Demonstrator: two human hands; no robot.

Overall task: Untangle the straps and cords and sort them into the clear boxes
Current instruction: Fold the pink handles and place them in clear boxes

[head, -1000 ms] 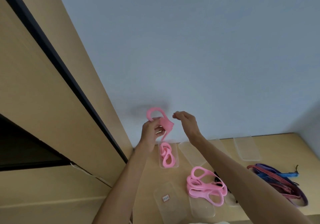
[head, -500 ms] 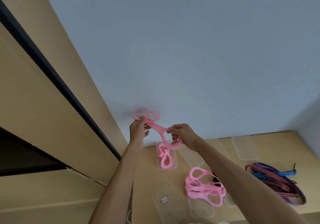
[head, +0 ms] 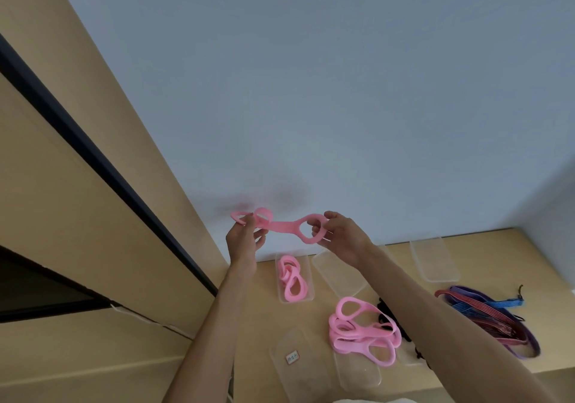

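A pink strap (head: 281, 225) with a loop at each end is stretched level in the air between both hands. My left hand (head: 241, 240) grips its left loops and my right hand (head: 342, 237) has fingers through its right loop. Below them a clear box (head: 306, 293) on the wooden table holds several pink straps (head: 292, 279). A loose pile of pink straps (head: 362, 329) lies near the table's middle. A bundle of red, blue and purple cords (head: 488, 315) lies at the right.
Empty clear boxes stand at the back middle (head: 337, 275) and back right (head: 434, 261). A labelled clear lid (head: 289, 360) and another clear box (head: 357, 371) lie near the front edge. Black cords (head: 384, 307) poke out beside the pink pile. A wall rises behind the table.
The bunched pink strap has been pulled out straight. My right hand took hold of its right loop and moved right and up; my left hand kept the left end.
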